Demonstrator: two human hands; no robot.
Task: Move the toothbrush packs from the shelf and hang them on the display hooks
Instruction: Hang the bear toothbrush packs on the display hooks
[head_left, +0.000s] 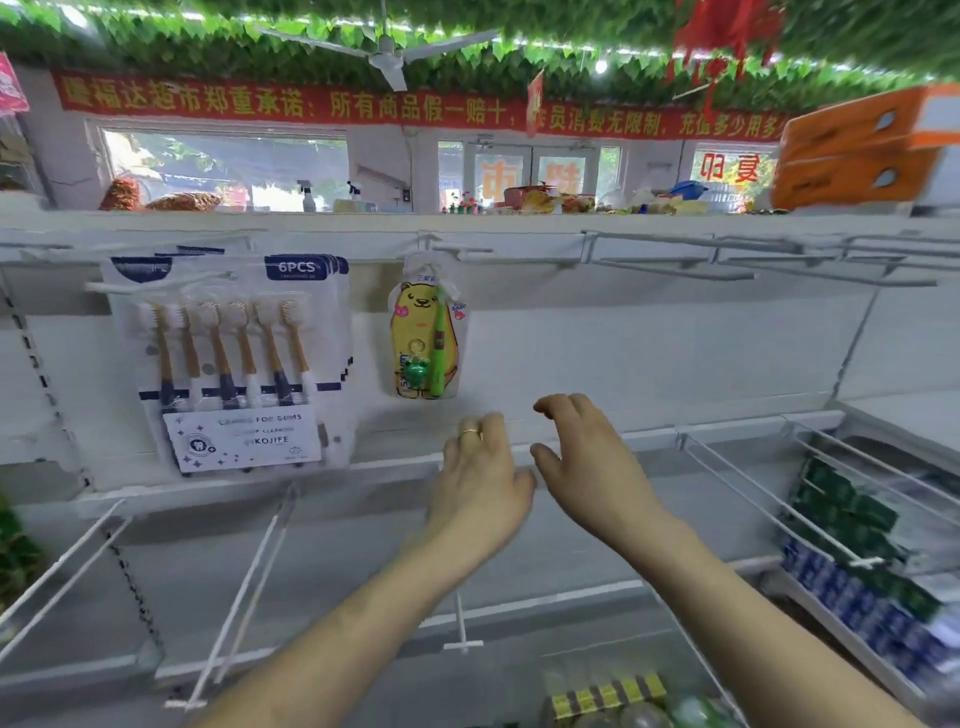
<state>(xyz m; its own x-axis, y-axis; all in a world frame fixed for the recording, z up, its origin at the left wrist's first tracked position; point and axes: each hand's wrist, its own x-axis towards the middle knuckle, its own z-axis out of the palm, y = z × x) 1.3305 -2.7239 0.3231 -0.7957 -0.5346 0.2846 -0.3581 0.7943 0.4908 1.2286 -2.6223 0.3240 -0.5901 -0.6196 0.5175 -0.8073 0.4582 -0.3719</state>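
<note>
Both hands were raised in front of the back panel, just beside each other and below the hanging stock. The left grip (480, 478), a gold ring (470, 433) on one finger, showed its back to the camera with fingers loosely bent forward, pinching nothing. The right grip (587, 457) was likewise slack: fingers curved, thumb apart, nothing in it.

Up left, a stack of six-brush packs (228, 358) hung on a hook. To their right, just above the hands, one yellow bear pack (426, 343) with a green brush hung from its own hook. More hooks (675, 260) ran along the rail to the right.

Below, the white shelf (363, 561) was split by wire dividers (244, 597). On the lower right lay blurred green and blue boxes (852, 525); what they held I could not tell.
</note>
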